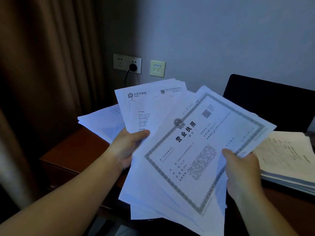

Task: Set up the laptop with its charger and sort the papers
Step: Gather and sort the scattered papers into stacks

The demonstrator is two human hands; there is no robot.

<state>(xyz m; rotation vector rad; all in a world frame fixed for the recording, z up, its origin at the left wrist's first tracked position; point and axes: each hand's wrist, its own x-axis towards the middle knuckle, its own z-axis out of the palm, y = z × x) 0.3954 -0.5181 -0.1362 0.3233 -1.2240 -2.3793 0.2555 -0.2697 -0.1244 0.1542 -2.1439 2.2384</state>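
Head view, sorting step. Both hands hold fanned papers above a wooden desk (71, 150). At 9 o'clock of the fan, the left hand (127, 149) grasps a bundle headed by an insurance letter (146, 106), thumb pressed on its face. At 4 o'clock, the right hand (242, 169) grips a second bundle topped by a bordered licence certificate (196, 143), thumb on its lower edge; the two bundles overlap at centre.

Judged stage: papers are being sorted, with the bundles not yet parted or laid down. The next move likely calls for drawing one bundle clear without dragging loose sheets, then setting it on a matching heap.

Surface and room: one paper pile (102, 121) lies on the desk at 10 o'clock, a thicker stack (288, 159) at 3 o'clock. A dark panel, possibly the laptop lid (272, 103), stands at 2 o'clock. At 12 o'clock a wall socket (127, 63) carries a black plug (133, 67); its cable's far end is hidden. A brown curtain (42, 65) hangs at 10 o'clock.
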